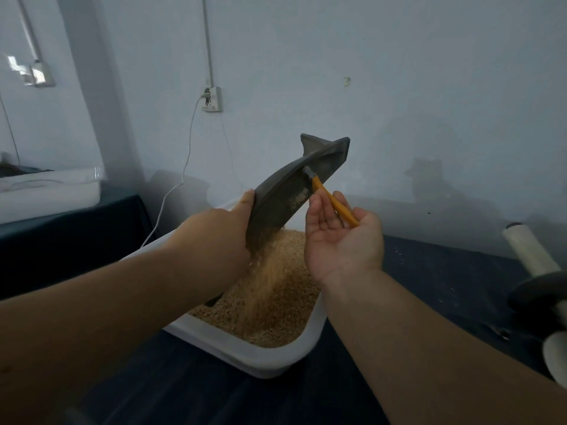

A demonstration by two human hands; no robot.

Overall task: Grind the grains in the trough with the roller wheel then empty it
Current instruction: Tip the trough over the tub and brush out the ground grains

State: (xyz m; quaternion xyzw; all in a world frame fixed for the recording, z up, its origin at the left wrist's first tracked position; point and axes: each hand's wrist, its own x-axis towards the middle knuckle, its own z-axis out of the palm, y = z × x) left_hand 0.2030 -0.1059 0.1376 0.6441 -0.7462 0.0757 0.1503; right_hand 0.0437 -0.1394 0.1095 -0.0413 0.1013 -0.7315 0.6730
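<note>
Emptying step. The left hand (pixel 233 216) is gripping the lower edge of the trough (pixel 294 185), thumb over the rim, and is tilting the dark vessel steeply, far end raised and near end pointing down. The right hand (pixel 340 237), palm turned upward, is holding the yellow handle of a small brush (pixel 334 204) between thumb and loosely curled fingers; the brush head is lying against the trough's inner channel near its upper end. Ground grain (pixel 264 265) is pouring from the trough's lower lip into the white tub (pixel 276 360) directly beneath, which is already holding a bed of pale meal. The tub is resting on the dark worktop (pixel 429 271). The roller wheel (pixel 534 296), a dark disc on a pale axle, is lying well apart at the right edge, so grinding appears complete. A pale residue is clinging to the channel. The next move, by this reading, is calling for the brush to be drawn down the channel toward the lip while the tilt is kept steady over the tub, so that no meal is falling onto the worktop.
</note>
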